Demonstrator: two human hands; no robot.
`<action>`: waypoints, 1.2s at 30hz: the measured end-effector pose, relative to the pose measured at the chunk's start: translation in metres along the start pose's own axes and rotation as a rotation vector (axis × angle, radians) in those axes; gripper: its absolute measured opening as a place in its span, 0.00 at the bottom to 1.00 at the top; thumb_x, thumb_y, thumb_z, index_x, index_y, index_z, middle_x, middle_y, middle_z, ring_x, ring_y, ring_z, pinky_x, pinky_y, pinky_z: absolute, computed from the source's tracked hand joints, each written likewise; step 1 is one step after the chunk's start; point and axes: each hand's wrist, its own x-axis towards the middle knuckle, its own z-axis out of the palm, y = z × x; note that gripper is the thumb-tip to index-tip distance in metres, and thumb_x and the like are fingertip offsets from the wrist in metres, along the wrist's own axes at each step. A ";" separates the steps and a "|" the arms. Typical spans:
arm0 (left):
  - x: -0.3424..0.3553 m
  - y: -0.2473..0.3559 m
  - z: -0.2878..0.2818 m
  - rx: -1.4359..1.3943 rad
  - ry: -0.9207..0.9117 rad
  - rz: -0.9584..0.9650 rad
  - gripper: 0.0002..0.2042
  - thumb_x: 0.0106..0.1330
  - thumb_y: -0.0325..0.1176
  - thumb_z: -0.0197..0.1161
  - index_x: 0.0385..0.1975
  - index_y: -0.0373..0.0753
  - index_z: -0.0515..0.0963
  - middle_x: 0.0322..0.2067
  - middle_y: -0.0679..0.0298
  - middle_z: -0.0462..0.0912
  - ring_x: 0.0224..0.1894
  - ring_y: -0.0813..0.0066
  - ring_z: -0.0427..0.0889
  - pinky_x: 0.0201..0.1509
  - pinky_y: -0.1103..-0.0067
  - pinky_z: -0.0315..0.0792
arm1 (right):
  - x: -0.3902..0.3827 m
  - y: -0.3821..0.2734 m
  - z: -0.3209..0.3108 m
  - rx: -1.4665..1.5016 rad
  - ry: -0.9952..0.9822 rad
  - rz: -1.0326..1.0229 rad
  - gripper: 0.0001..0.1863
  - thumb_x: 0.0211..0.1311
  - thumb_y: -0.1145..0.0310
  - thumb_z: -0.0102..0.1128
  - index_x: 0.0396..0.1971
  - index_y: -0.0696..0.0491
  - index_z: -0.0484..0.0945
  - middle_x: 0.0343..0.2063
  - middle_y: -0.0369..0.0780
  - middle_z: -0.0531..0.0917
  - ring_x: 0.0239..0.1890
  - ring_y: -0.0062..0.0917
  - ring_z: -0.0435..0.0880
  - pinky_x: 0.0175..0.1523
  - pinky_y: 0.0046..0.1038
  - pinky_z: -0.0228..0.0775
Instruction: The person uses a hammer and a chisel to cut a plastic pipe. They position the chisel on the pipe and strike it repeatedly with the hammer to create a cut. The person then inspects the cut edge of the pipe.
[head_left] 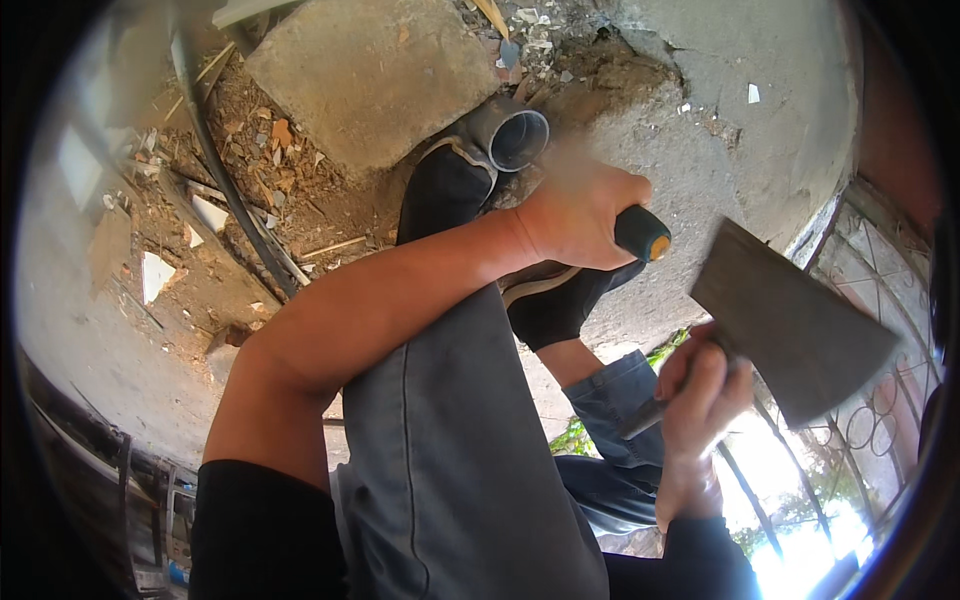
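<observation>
My left hand [588, 212] is closed around a tool's thick dark handle [640, 233] with an orange end. The handle's end points right; the working end is hidden by the hand. Lower right, my right hand [703, 395] grips the short handle of a hatchet [790, 325]. Its broad, dark, flared blade is raised to the right of the left-hand tool, apart from it. Just beyond my left hand, a grey plastic pipe [517, 140] lies against my black shoe [445, 190], its open end facing right. My other shoe [560, 305] is below the left hand.
A flat stone slab [365, 75] lies beyond the pipe. Dirt with wood chips and broken white pieces [155, 277] spreads at left, crossed by a black hose [215, 150]. Rough concrete [760, 130] lies at upper right. A metal grille [870, 420] stands at right.
</observation>
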 end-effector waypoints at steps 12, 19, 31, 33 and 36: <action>-0.009 -0.008 -0.001 -0.018 -0.074 0.084 0.11 0.45 0.31 0.72 0.23 0.42 0.74 0.20 0.62 0.76 0.24 0.57 0.80 0.27 0.68 0.72 | -0.014 0.022 0.005 0.117 0.005 0.032 0.17 0.80 0.58 0.42 0.42 0.59 0.70 0.17 0.36 0.69 0.13 0.17 0.65 0.18 0.21 0.59; 0.003 0.000 0.008 -0.042 0.068 0.048 0.12 0.46 0.30 0.73 0.24 0.41 0.74 0.21 0.61 0.77 0.24 0.57 0.81 0.27 0.70 0.73 | -0.019 0.021 0.004 0.065 0.005 0.073 0.20 0.79 0.53 0.44 0.44 0.59 0.70 0.17 0.36 0.69 0.13 0.17 0.66 0.18 0.22 0.61; 0.010 0.004 0.001 -0.050 0.153 -0.013 0.13 0.47 0.31 0.74 0.24 0.39 0.73 0.21 0.59 0.77 0.23 0.56 0.80 0.27 0.70 0.71 | 0.008 -0.002 0.005 0.065 -0.019 -0.010 0.23 0.77 0.51 0.49 0.43 0.60 0.72 0.16 0.35 0.70 0.13 0.16 0.66 0.17 0.20 0.59; 0.012 0.002 0.000 -0.058 0.178 -0.031 0.13 0.47 0.31 0.74 0.24 0.39 0.73 0.20 0.58 0.76 0.23 0.56 0.80 0.27 0.71 0.71 | 0.010 -0.002 0.007 0.041 -0.001 -0.034 0.20 0.78 0.54 0.49 0.43 0.60 0.72 0.16 0.35 0.70 0.12 0.15 0.65 0.17 0.19 0.57; 0.012 0.001 -0.002 -0.002 0.095 -0.035 0.13 0.47 0.32 0.75 0.24 0.39 0.74 0.20 0.58 0.76 0.23 0.55 0.80 0.28 0.71 0.71 | 0.019 0.007 0.015 -0.028 -0.011 -0.038 0.15 0.79 0.62 0.47 0.44 0.61 0.72 0.15 0.33 0.70 0.12 0.13 0.64 0.16 0.17 0.53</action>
